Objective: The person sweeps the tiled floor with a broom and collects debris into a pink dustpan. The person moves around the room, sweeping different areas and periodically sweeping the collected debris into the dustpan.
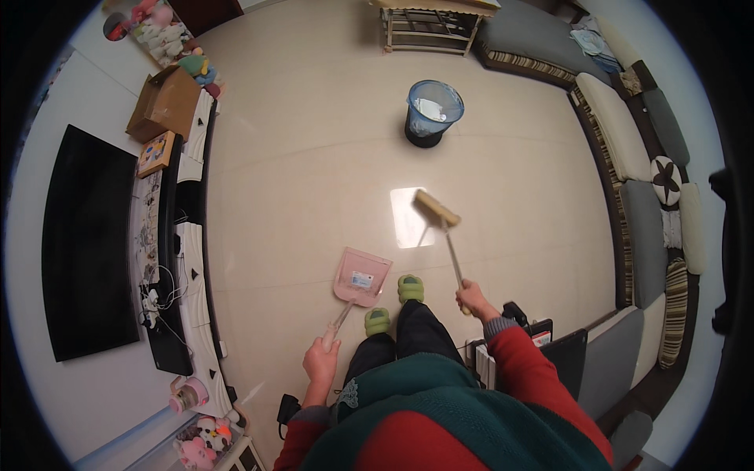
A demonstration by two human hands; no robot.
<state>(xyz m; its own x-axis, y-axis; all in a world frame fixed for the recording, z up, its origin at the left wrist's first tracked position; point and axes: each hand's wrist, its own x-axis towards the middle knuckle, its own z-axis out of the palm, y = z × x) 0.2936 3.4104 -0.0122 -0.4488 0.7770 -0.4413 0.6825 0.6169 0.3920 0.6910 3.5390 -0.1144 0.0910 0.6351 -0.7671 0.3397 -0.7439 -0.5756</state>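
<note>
My left hand [321, 360] grips the handle of a pink dustpan [363, 275]. The pan lies on or just over the tiled floor ahead of my green slippers [410, 288], and a label is stuck inside it. In my right hand [473, 299] is the handle of a broom [436, 208] with a yellowish-brown head. The broom head is slightly blurred and sits ahead and to the right of the dustpan, beside a bright reflection on the floor. Whether the bristles touch the tiles I cannot tell.
A lined wastebasket [435, 112] with white waste inside stands farther ahead. Along the left runs a white TV cabinet [193, 259] with cables, a cardboard box [165, 101] and a television [88, 241]. A grey and cream sofa [639, 229] lines the right side. A wooden table [433, 29] stands at the far end.
</note>
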